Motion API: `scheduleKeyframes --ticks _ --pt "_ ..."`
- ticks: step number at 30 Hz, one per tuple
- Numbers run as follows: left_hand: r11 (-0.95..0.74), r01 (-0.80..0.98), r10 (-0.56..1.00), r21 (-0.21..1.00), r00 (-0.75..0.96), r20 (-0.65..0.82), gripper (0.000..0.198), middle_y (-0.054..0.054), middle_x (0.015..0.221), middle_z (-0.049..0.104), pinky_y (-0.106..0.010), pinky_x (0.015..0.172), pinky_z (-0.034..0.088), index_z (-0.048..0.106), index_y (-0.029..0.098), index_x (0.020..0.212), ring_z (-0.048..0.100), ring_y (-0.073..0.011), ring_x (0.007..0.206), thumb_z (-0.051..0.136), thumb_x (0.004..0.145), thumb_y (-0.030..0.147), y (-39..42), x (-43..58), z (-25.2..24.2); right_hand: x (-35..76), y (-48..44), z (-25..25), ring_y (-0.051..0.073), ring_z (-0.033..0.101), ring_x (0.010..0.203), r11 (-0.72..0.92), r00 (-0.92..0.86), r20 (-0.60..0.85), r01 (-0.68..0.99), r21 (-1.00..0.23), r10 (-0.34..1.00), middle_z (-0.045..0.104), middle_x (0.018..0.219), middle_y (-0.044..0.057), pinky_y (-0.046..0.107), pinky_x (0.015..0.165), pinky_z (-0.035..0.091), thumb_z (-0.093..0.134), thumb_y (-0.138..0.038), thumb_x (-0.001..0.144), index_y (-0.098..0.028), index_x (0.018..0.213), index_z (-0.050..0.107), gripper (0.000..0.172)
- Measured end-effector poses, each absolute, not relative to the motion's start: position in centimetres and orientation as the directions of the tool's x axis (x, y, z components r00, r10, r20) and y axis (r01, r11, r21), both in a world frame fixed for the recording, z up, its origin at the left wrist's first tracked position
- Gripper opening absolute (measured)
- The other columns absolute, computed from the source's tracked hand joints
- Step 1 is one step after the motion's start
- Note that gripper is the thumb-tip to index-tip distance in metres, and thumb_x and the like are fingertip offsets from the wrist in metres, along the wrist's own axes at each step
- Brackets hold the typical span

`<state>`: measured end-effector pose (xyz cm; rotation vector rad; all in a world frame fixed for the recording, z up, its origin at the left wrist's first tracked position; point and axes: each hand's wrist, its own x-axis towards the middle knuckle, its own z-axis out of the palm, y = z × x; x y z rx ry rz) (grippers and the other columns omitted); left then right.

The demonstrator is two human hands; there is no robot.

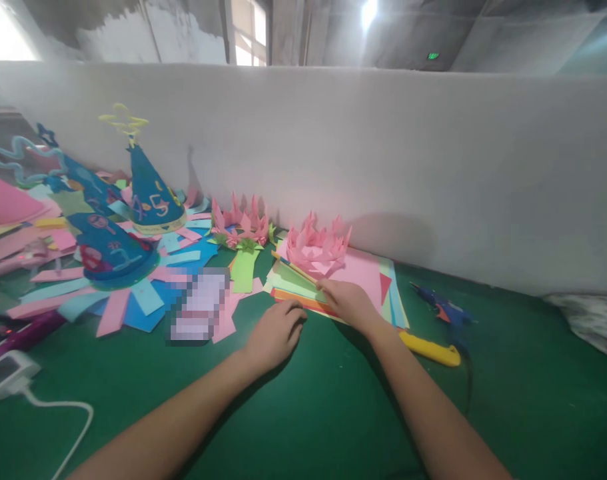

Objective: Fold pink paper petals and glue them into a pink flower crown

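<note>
Near the middle of the green table [333,413], my right hand [350,305] is closed around the lower end of a thin pencil [298,268], which slants up and left over a stack of coloured paper [366,275]. Beside it, my left hand [276,333] rests at the stack's front left corner with its fingers curled inward; whether it grips anything is hidden. A pink paper crown [317,245] sits on the stack, just beyond my right hand. To its left stands another pink crown [240,223] with a green strip [245,269] in front.
Blue cone hats [156,190] and paper strips [116,312] cover the left side. A blurred phone [200,307] lies left of my left hand. A yellow-handled tool [430,349] and a blue glue gun [446,305] lie on the right. A white partition [433,167] rises behind.
</note>
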<state>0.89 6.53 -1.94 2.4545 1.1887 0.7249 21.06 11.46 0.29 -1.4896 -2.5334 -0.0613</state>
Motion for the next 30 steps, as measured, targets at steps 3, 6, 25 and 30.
scheduleKeyframes --ticks 3,6,25,30 --pt "-0.605 0.615 0.793 0.506 0.52 0.317 0.023 -0.008 0.108 0.056 -0.036 0.087 0.045 0.058 0.018 0.101 0.053 -0.0206 0.1 0.046 0.083 0.014 7.0 0.9 -1.8 21.3 11.7 -0.2 0.014 0.061 0.07 0.484 -0.463 0.216 0.873 -0.058 0.86 0.069 0.082 0.002 0.022 0.059 0.032 0.043 -0.015 0.085 -0.021 0.1 0.059 0.022" --pt "-0.594 0.593 0.801 0.544 0.498 0.332 0.023 -0.009 0.109 0.056 -0.036 0.089 0.045 0.058 0.017 0.102 0.053 -0.0208 0.102 0.047 0.082 0.013 7.6 1.1 -1.7 21.4 11.8 -0.8 0.014 0.061 0.069 0.469 -0.441 0.262 0.882 -0.05 0.858 0.068 0.079 0.002 0.022 0.059 0.033 0.043 -0.015 0.086 -0.02 0.1 0.059 0.022" --pt "-0.193 0.109 0.981 0.975 -0.007 0.194 0.022 -0.007 0.102 0.049 -0.029 0.074 0.05 0.044 0.017 0.094 0.059 -0.014 0.09 0.051 0.074 0.011 12.1 2.2 -4.9 20.7 11.8 -0.5 0.019 0.047 0.076 0.489 -0.409 0.587 0.872 0.025 0.699 0.057 0.076 0.007 0.03 0.07 0.035 0.043 -0.019 0.09 -0.015 0.075 0.061 0.024" --pt "-0.114 0.026 0.993 0.993 -0.004 0.114 0.026 -0.008 0.1 0.053 -0.029 0.076 0.049 0.041 0.017 0.098 0.058 -0.0135 0.093 0.05 0.075 0.01 12.2 1.9 -4.8 20.9 11.8 -0.6 0.02 0.045 0.076 0.487 -0.406 0.602 0.873 0.032 0.687 0.056 0.081 0.008 0.032 0.069 0.034 0.045 -0.019 0.088 -0.015 0.081 0.061 0.018"
